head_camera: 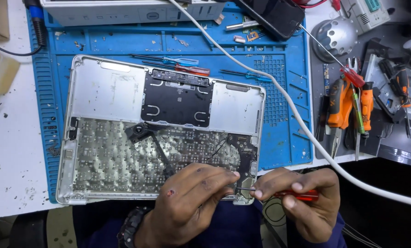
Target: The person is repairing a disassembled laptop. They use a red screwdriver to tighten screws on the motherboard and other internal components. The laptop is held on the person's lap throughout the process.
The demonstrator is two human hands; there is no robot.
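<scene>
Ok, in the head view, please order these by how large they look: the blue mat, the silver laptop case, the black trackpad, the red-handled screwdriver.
1. Blue mat, partly covered.
2. Silver laptop case.
3. Black trackpad.
4. Red-handled screwdriver, held in the right hand; mostly hidden and nearer the camera, yet clearly smallest.

One opened laptop shell [123,115], one blue mat [286,92] — four screwdrivers [187,69], one white cable [306,133].

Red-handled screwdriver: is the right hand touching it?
Touching. The head view shows the right hand with its fingers wrapped round the red-handled screwdriver, thumb pressed under the handle.
</scene>
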